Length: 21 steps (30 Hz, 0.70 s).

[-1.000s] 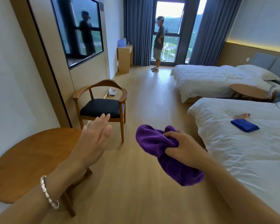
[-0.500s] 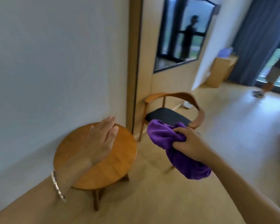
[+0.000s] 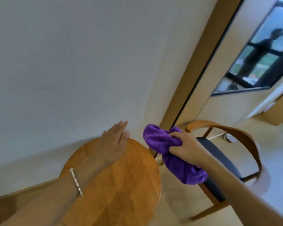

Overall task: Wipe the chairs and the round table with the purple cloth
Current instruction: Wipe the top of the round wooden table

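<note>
The right hand (image 3: 185, 145) is closed in a fist around the bunched purple cloth (image 3: 171, 154), holding it in the air just beyond the round table (image 3: 121, 185), between the table's edge and the chair (image 3: 222, 154). The left hand (image 3: 114, 141) is flat and open, fingers together, empty, above the table's far rim; whether it touches the wood cannot be told. Wadded like this, the cloth would likely meet the table with only a small patch and leave streaks unwiped. A loose tail hangs below the fist and could snag the chair's armrest. The table's near edge and legs are cut off, the chair's frame is blurred, and no second chair shows.
</note>
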### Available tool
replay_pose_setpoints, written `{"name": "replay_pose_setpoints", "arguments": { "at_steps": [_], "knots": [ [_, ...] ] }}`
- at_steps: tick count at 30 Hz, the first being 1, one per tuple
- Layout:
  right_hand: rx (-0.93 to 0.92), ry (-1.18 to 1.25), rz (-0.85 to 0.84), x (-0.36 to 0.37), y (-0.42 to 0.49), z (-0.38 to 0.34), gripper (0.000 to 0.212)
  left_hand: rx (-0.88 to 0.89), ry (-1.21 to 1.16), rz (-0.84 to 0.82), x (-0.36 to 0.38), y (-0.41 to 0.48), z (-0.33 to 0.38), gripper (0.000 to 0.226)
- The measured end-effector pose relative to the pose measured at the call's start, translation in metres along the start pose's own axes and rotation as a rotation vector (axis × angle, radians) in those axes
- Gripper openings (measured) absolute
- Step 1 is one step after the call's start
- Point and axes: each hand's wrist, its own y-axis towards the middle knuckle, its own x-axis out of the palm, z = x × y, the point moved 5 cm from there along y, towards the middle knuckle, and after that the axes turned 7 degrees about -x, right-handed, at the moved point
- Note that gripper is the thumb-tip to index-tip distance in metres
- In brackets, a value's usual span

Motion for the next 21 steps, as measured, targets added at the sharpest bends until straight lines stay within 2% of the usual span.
{"name": "replay_pose_setpoints", "arguments": {
  "at_steps": [6, 11, 13, 16, 19, 21],
  "knots": [
    [-0.136, -0.003, -0.142, 0.036, 0.117, -0.013, 0.027, -0.212, -0.031, 0.125, -0.009, 0.041, -0.053, 0.069],
    [-0.324, 0.016, -0.355, 0.105, 0.191, -0.024, 0.024, -0.455, -0.030, 0.296, 0.005, 0.041, -0.114, 0.054],
    [-0.395, 0.034, -0.454, 0.139, 0.209, -0.020, 0.025, -0.556, 0.026, 0.391, 0.019, 0.030, -0.129, 0.057],
    [-0.459, 0.047, -0.631, 0.192, 0.229, 0.000, 0.026, -0.772, 0.025, 0.444, 0.064, 0.009, -0.149, 0.060],
    [-0.458, 0.032, -0.767, 0.253, 0.239, 0.038, 0.024, -0.932, -0.035, 0.433, 0.132, -0.016, -0.178, 0.080],
    [-0.414, 0.005, -0.841, 0.297, 0.240, 0.070, 0.031, -1.063, -0.105, 0.414, 0.173, -0.035, -0.189, 0.074]
  ]
}}
